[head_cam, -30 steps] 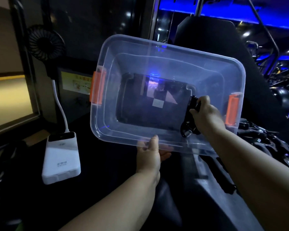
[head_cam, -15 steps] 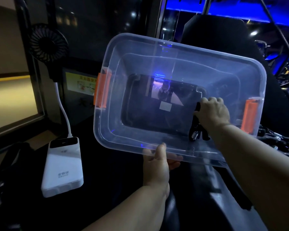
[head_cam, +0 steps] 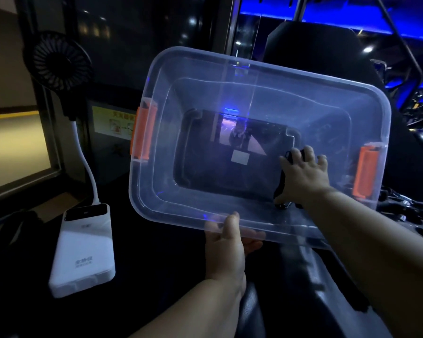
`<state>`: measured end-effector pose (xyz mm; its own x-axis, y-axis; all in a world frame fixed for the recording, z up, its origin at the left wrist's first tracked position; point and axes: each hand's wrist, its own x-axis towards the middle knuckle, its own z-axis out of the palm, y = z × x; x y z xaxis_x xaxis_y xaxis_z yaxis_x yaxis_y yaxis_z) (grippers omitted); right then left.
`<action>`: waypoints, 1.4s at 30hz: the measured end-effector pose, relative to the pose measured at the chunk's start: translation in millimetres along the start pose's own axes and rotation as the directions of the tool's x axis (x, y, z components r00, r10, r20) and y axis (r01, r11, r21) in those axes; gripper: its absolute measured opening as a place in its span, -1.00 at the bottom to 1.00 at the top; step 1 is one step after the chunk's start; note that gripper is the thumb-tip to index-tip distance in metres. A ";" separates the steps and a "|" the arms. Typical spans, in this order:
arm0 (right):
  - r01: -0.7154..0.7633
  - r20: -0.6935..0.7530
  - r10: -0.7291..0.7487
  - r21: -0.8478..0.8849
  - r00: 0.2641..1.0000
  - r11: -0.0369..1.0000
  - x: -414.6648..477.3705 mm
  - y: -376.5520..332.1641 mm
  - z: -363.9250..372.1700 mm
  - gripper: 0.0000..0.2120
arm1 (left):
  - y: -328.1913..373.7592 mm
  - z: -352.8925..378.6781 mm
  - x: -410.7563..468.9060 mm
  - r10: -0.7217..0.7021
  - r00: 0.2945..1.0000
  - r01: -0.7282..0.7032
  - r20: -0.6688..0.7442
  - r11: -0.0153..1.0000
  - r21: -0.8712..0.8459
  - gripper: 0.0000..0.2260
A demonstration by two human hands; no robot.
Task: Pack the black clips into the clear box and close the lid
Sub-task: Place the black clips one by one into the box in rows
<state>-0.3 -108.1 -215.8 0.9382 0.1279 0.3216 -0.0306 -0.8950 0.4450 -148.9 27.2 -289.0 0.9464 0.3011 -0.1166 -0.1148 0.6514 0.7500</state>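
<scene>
Plainly, the left hand [head_cam: 226,242] pinches the near rim of the clear rectangular plastic box [head_cam: 266,76], thumb over the edge and fingers underneath, blurred through the plastic. The right hand [head_cam: 303,176] reaches into the box with fingers splayed and mostly straight, lying over a black spring clip [head_cam: 281,186] against the floor of the box near its right end. Only the clip's left edge, a tip between thumb and fingers, and the coiled spring at its lower end show; the palm hides the rest. The box is held off the surface and tipped so its open top faces the camera, with an orange latch [head_cam: 143,135] at the left end and another [head_cam: 365,173] at the right. Dark tangled shapes [head_cam: 405,211] lie past the right latch, too dim to identify. A white rectangular power bank [head_cam: 82,250] rests on the dark surface [head_cam: 156,264] to the left, below a small black round fan [head_cam: 59,65].
</scene>
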 end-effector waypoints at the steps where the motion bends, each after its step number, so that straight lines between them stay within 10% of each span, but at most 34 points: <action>1: 0.004 0.005 -0.004 -0.011 1.000 1.000 -0.4 -1.2 2.7 0.05 | 0.1 0.0 0.0 -0.003 1.000 0.003 -0.004 1.000 -0.002 -0.92; 29: 0.075 0.068 -0.066 -0.137 0.995 0.988 1.9 5.1 -0.1 0.17 | 2.2 -0.8 -3.4 0.021 0.999 -0.020 0.026 1.000 -0.011 -0.94; 42: 0.059 -0.197 -0.017 0.205 0.980 0.977 -42.4 35.0 -35.2 -0.20 | -0.7 -3.0 0.1 0.042 0.998 -0.043 0.037 0.998 0.035 -0.94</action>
<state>-53.3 -129.7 -184.5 0.8523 0.2251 0.4722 0.0957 -0.9546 0.2823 -149.7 28.9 -291.5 0.9513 0.3023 -0.0607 -0.1454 0.6132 0.7764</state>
